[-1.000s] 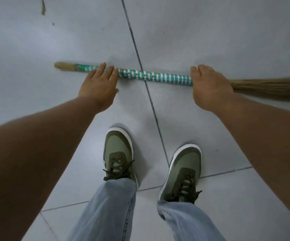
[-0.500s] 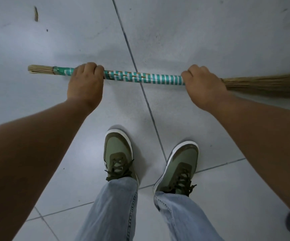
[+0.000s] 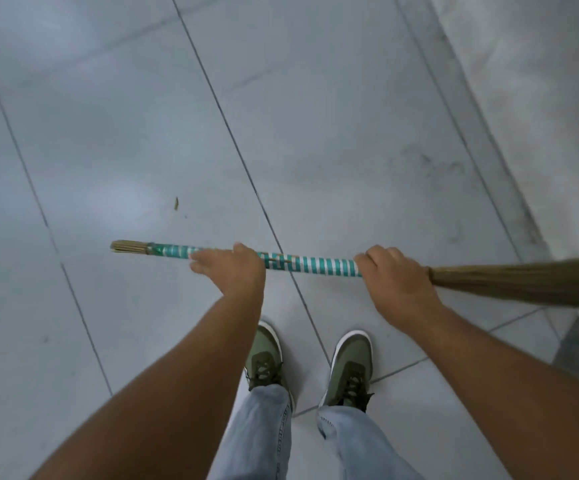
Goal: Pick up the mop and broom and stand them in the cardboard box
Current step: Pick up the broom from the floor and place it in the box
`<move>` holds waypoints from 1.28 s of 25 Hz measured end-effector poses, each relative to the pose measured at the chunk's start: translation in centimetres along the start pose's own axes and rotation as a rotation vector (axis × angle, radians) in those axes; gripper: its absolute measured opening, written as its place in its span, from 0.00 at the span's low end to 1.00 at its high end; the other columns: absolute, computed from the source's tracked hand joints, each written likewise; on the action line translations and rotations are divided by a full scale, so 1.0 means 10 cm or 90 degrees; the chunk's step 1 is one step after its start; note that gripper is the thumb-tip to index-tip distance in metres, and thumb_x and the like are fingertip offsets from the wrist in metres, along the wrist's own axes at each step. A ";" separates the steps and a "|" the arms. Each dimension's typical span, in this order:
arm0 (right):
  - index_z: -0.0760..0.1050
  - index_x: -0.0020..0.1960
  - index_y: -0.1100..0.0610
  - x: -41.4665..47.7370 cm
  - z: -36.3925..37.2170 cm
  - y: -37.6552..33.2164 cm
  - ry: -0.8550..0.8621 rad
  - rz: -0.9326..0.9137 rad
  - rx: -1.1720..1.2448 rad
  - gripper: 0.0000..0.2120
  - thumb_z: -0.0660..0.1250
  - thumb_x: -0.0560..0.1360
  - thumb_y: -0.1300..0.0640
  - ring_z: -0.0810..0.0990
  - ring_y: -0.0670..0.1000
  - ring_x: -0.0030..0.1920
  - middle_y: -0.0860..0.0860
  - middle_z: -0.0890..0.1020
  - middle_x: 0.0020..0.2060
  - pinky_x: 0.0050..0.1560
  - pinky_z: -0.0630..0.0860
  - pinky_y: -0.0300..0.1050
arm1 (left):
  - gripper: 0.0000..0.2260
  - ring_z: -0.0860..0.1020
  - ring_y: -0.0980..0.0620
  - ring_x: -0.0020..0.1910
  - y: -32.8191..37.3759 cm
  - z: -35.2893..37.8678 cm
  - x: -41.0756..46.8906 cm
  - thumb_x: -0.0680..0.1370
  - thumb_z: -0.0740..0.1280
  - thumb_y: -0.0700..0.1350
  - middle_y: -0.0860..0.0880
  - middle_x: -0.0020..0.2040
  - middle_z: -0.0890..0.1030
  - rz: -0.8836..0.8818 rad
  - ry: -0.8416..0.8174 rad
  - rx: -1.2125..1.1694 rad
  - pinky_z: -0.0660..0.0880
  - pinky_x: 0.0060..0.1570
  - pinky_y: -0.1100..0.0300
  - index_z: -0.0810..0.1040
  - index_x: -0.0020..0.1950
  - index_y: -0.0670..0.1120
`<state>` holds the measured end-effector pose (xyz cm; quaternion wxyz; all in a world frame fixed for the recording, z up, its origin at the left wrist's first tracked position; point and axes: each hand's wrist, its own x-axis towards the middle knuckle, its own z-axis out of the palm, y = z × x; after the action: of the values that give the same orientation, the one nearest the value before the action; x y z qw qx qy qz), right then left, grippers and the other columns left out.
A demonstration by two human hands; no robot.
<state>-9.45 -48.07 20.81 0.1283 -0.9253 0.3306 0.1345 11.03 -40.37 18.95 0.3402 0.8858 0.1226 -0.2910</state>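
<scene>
A grass broom (image 3: 312, 264) with a teal-and-white wrapped handle is held level above the tiled floor, its straw bristles running off the right edge. My left hand (image 3: 232, 271) grips the handle near its left part, fingers loosely curled around it. My right hand (image 3: 397, 275) grips the handle's right end, just where the bristles begin. The stub end of the handle sticks out to the left of my left hand. Neither a mop nor a cardboard box is in view.
Grey floor tiles (image 3: 142, 133) spread ahead and to the left. A raised grey ledge or wall base (image 3: 541, 98) runs along the right. My two green shoes (image 3: 350, 365) stand below the broom. A small bit of debris (image 3: 176, 203) lies on the floor.
Both hands closed on the broom and raised it off the floor. The view has lifted and turned, so the floor looks farther away and the ledge at right has come into view.
</scene>
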 end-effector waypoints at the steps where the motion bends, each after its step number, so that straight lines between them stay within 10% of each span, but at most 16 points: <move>1: 0.78 0.48 0.62 -0.14 -0.30 -0.04 0.014 0.015 0.009 0.16 0.73 0.61 0.66 0.77 0.59 0.33 0.58 0.79 0.37 0.26 0.73 0.49 | 0.30 0.66 0.43 0.70 0.23 -0.14 -0.18 0.79 0.61 0.44 0.40 0.75 0.59 -0.042 0.003 -0.044 0.64 0.67 0.54 0.49 0.75 0.37; 7: 0.77 0.55 0.61 -0.89 -1.76 0.02 0.103 0.133 0.028 0.20 0.75 0.64 0.64 0.77 0.58 0.35 0.57 0.80 0.42 0.30 0.74 0.50 | 0.17 0.81 0.48 0.45 1.47 -0.82 -1.22 0.75 0.67 0.38 0.41 0.53 0.79 -0.078 -0.136 -0.305 0.79 0.45 0.54 0.70 0.62 0.38; 21: 0.68 0.70 0.56 -2.81 -3.78 0.34 0.357 0.381 0.228 0.21 0.63 0.77 0.60 0.74 0.57 0.55 0.55 0.75 0.58 0.52 0.76 0.51 | 0.08 0.80 0.42 0.53 3.22 -1.64 -4.16 0.78 0.64 0.41 0.40 0.53 0.79 0.346 -0.566 -0.247 0.80 0.51 0.49 0.75 0.53 0.36; 32: 0.67 0.69 0.55 -4.46 -3.81 -0.28 0.461 0.755 0.241 0.22 0.63 0.76 0.61 0.75 0.54 0.53 0.55 0.74 0.56 0.53 0.73 0.46 | 0.09 0.81 0.47 0.52 2.70 -1.78 -5.87 0.79 0.63 0.40 0.43 0.52 0.80 0.476 -0.928 -0.110 0.80 0.51 0.52 0.72 0.58 0.38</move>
<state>-34.63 -32.65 71.56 0.0745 -0.5386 0.8168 -0.1931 -17.06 -49.45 79.09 0.4756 0.4275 -0.4102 -0.6502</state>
